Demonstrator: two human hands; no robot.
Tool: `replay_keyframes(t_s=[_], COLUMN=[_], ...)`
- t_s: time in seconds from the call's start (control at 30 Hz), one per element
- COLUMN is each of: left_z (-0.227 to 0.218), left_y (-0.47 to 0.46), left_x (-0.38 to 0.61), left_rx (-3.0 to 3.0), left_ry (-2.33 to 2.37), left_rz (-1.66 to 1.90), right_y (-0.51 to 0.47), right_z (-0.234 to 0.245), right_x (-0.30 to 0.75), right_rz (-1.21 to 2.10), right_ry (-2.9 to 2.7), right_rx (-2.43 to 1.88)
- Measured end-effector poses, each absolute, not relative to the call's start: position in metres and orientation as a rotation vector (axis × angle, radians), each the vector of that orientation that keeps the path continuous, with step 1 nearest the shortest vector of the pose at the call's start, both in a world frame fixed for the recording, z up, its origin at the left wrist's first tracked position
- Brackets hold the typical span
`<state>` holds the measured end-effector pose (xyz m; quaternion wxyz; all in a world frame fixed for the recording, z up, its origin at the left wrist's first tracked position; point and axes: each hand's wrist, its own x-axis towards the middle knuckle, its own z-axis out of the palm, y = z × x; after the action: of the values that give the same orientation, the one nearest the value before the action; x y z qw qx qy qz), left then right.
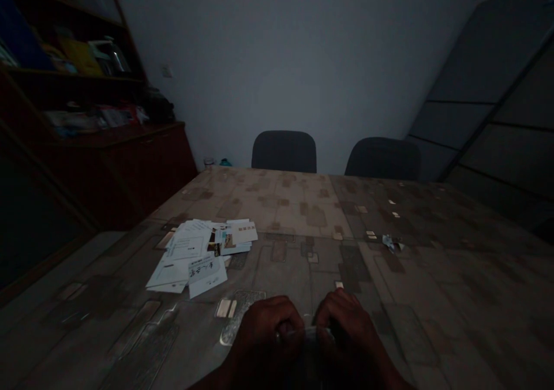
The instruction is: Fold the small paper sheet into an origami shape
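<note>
Both my hands rest close together on the table near its front edge. My left hand is curled with its fingers closed. My right hand is curled the same way beside it. Between them lies a small pale, shiny thing that both sets of fingers pinch; the dim light hides what it is. A spread heap of white paper cards and leaflets lies to the left, well beyond my left hand.
The table wears a brown patterned cloth. A small crumpled scrap lies at the right. Two dark chairs stand at the far side. A dark wooden shelf unit fills the left wall.
</note>
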<state>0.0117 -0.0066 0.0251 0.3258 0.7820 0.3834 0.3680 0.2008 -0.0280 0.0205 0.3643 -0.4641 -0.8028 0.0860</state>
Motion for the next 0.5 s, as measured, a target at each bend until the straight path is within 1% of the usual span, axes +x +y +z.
replay_keyframes(t_s=[0.07,0.17,0.23,0.37,0.5], left_z=[0.028,0.031,0.032,0.03,0.027], left_y=[-0.003,0.001,0.002,-0.001,-0.003], left_x=[0.009,0.005,0.005,0.01,0.013], left_rx=[1.991,1.833,1.75,1.769,1.829], left_ry=[1.084,1.217,1.243,1.168,1.107], left_rz=[0.922,0.852,0.836,0.883,0.916], right_y=[-0.024,-0.02,-0.02,-0.024,-0.027], right_z=[0.025,0.034,0.039,0.04,0.031], right_x=[0.208,0.217,0.218,0.209,0.202], right_rz=[0.275,0.335,0.421,0.547,0.524], right_ry=[-2.061,-1.924,-1.848,-1.918,-1.968], right_rx=[-1.261,-1.445,-1.483,-1.308,-1.201])
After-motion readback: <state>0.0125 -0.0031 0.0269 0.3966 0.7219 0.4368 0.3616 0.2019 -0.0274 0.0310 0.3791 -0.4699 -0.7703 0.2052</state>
